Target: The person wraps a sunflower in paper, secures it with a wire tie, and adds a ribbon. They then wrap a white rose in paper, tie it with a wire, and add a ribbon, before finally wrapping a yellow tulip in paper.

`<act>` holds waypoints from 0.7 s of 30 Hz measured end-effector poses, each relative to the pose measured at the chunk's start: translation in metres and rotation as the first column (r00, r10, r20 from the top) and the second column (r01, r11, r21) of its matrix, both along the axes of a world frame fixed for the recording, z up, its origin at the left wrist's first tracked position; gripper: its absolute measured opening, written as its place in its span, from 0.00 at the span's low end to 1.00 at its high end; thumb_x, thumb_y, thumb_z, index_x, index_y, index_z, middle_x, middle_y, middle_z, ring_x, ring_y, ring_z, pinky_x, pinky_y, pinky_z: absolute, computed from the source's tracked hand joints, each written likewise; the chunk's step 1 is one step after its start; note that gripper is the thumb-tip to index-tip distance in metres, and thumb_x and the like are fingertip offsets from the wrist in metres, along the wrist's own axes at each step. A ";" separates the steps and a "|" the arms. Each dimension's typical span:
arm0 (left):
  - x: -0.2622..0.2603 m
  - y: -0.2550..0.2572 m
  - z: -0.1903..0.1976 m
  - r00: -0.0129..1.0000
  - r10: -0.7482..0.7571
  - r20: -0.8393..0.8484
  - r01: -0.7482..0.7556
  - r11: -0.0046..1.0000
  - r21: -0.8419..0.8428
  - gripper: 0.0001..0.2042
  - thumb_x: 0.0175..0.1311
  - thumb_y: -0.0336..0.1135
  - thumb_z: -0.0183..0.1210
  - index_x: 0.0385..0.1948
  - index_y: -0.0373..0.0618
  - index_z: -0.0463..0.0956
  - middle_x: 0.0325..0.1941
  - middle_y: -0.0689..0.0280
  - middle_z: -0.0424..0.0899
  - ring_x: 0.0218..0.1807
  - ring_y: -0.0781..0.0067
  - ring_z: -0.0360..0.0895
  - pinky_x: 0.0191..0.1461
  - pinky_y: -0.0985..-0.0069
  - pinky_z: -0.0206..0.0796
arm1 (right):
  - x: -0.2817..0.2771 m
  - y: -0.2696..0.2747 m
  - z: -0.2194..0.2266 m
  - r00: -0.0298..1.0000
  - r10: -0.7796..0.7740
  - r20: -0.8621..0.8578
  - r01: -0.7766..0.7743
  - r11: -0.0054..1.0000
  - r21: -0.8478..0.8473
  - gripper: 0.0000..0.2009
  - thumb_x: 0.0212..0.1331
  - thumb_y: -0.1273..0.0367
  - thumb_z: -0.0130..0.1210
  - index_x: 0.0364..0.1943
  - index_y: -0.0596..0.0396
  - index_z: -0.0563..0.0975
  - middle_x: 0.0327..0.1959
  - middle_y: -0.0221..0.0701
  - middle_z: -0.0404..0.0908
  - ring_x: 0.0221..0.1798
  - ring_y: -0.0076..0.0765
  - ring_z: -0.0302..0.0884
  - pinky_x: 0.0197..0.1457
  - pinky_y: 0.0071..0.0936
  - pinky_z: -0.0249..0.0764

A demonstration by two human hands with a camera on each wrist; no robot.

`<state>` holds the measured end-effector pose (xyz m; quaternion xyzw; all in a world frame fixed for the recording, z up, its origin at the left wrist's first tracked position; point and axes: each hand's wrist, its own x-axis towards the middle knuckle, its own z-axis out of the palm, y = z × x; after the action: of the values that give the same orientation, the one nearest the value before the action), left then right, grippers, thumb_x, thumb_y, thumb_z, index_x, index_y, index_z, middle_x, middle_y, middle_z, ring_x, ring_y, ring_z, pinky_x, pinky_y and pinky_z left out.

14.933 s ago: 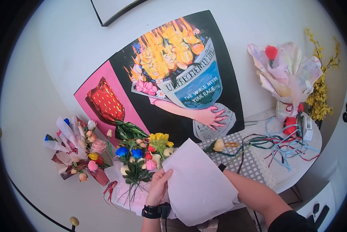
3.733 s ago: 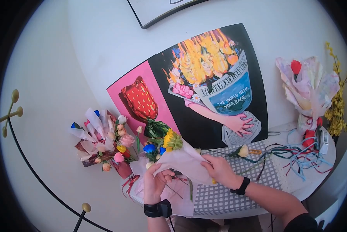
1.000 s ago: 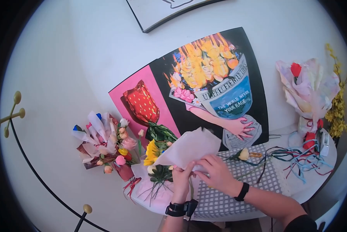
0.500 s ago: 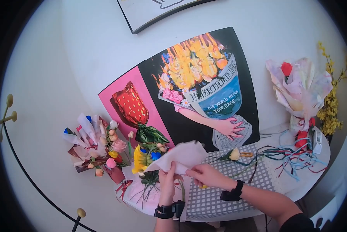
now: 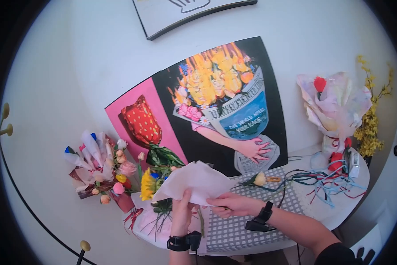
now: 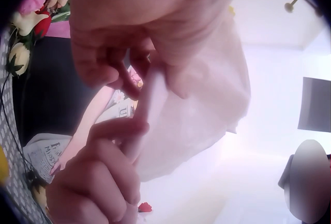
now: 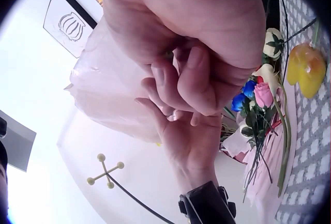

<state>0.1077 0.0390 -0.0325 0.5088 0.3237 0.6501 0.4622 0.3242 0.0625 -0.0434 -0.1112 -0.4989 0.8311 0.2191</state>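
Both hands hold a pale, nearly white sheet of wrapping paper (image 5: 196, 181) above the table, its lower edge gathered into a fold. My left hand (image 5: 181, 215) grips it from below, thumb up against the sheet. With thumb and fingers my right hand (image 5: 237, 204) pinches the right end of that fold. Close up in the left wrist view, the folded paper (image 6: 207, 100) runs between the thumb and fingers of both hands. A yellow sunflower (image 5: 148, 185) shows at the paper's left side. Its stem is mostly hidden.
Loose flowers (image 7: 263, 95) with bare stems lie on pink paper at the table's left. Wrapped bouquets stand left (image 5: 92, 165) and right (image 5: 333, 101). A cream rose (image 5: 260, 179) lies on the checked cloth (image 5: 247, 229), near tangled ribbons (image 5: 326, 176). A poster (image 5: 225, 110) stands behind.
The flat sheet held up earliest is now folded, with the sunflower at its left side. Over the last second, my right hand has shifted along the fold and the view has turned slightly.
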 end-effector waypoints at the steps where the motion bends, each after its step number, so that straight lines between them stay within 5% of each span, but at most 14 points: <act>1: -0.004 0.000 -0.002 1.000 -0.024 0.001 0.024 1.000 -0.002 0.19 0.77 0.46 0.56 0.60 0.45 0.69 0.43 0.67 0.82 0.36 0.76 0.80 0.28 0.79 0.67 | 0.000 0.001 0.000 1.000 0.001 -0.021 -0.001 1.000 0.001 0.17 0.79 0.56 0.48 0.30 0.47 0.70 0.21 0.14 0.58 0.20 0.14 0.52 0.24 0.19 0.49; 5: -0.013 -0.016 0.006 0.996 0.067 -0.062 -0.063 0.996 0.062 0.23 0.73 0.37 0.59 0.65 0.41 0.66 0.55 0.61 0.81 0.44 0.73 0.83 0.37 0.77 0.78 | 0.002 -0.001 0.006 0.998 -0.059 -0.038 0.059 0.998 0.007 0.16 0.79 0.59 0.51 0.29 0.46 0.70 0.21 0.14 0.57 0.21 0.14 0.51 0.24 0.18 0.49; 7: -0.013 -0.024 0.012 0.984 0.155 -0.087 -0.137 0.973 0.184 0.29 0.70 0.34 0.60 0.71 0.41 0.60 0.64 0.58 0.75 0.54 0.65 0.81 0.52 0.70 0.79 | 0.002 0.006 -0.004 0.994 -0.056 -0.098 0.057 0.998 0.007 0.14 0.78 0.61 0.51 0.30 0.47 0.70 0.21 0.14 0.57 0.21 0.13 0.50 0.24 0.18 0.48; 8: -0.024 -0.017 0.002 0.986 0.134 -0.094 -0.115 0.976 0.186 0.29 0.70 0.34 0.60 0.71 0.41 0.60 0.64 0.58 0.75 0.54 0.65 0.81 0.52 0.70 0.79 | 0.000 0.009 -0.011 0.988 -0.001 -0.155 0.003 1.000 0.015 0.13 0.77 0.62 0.52 0.31 0.47 0.69 0.21 0.14 0.57 0.21 0.13 0.49 0.23 0.18 0.47; 10: -0.052 -0.003 -0.021 0.916 0.354 -0.190 -0.286 0.907 0.311 0.37 0.71 0.36 0.60 0.77 0.43 0.49 0.74 0.55 0.64 0.68 0.62 0.71 0.49 0.72 0.81 | -0.003 0.011 -0.023 0.973 -0.023 -0.231 0.026 1.000 0.013 0.13 0.77 0.61 0.51 0.32 0.48 0.71 0.21 0.13 0.55 0.20 0.12 0.47 0.22 0.19 0.45; 13: -0.071 -0.005 -0.029 0.889 0.448 -0.093 -0.368 0.821 0.436 0.39 0.70 0.34 0.62 0.77 0.43 0.47 0.73 0.57 0.65 0.74 0.64 0.64 0.55 0.74 0.78 | -0.001 0.013 -0.018 0.962 -0.025 -0.272 0.024 1.000 -0.006 0.13 0.78 0.60 0.51 0.33 0.48 0.73 0.21 0.12 0.53 0.19 0.11 0.45 0.21 0.19 0.41; 15: -0.042 -0.026 0.003 0.899 0.437 -0.009 -0.363 0.758 0.542 0.38 0.68 0.30 0.62 0.77 0.43 0.48 0.70 0.58 0.66 0.68 0.67 0.69 0.53 0.79 0.76 | 0.002 0.015 -0.013 0.968 -0.021 -0.249 0.017 1.000 -0.017 0.13 0.78 0.60 0.51 0.33 0.48 0.73 0.21 0.12 0.52 0.19 0.11 0.44 0.21 0.19 0.41; 17: -0.048 -0.031 0.009 0.774 0.630 -0.056 -0.531 0.695 0.485 0.33 0.69 0.27 0.60 0.74 0.42 0.54 0.66 0.59 0.69 0.59 0.71 0.74 0.48 0.81 0.75 | 0.002 0.018 -0.010 0.986 -0.040 -0.160 0.032 0.998 -0.052 0.13 0.78 0.60 0.52 0.34 0.48 0.73 0.20 0.11 0.52 0.19 0.11 0.44 0.20 0.19 0.40; 18: -0.052 -0.028 0.007 0.720 0.693 -0.042 -0.594 0.647 0.478 0.25 0.70 0.25 0.59 0.67 0.41 0.64 0.56 0.62 0.75 0.43 0.79 0.74 0.39 0.84 0.70 | 0.003 0.019 -0.009 0.986 -0.041 -0.160 0.033 0.998 -0.052 0.13 0.78 0.60 0.52 0.34 0.48 0.73 0.20 0.11 0.52 0.19 0.11 0.44 0.20 0.19 0.40; 21: -0.070 -0.023 0.002 0.763 0.637 -0.113 -0.520 0.707 0.479 0.17 0.70 0.26 0.60 0.59 0.41 0.72 0.45 0.69 0.77 0.34 0.85 0.69 0.32 0.86 0.62 | 0.005 0.018 -0.007 0.988 0.009 -0.152 -0.014 0.999 -0.032 0.13 0.78 0.59 0.52 0.33 0.48 0.72 0.20 0.11 0.51 0.19 0.10 0.43 0.20 0.18 0.39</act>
<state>0.0375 0.0164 -0.0301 0.5506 0.3801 0.7405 0.0632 0.3293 0.0804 -0.0506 -0.0484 -0.4678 0.8464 0.2498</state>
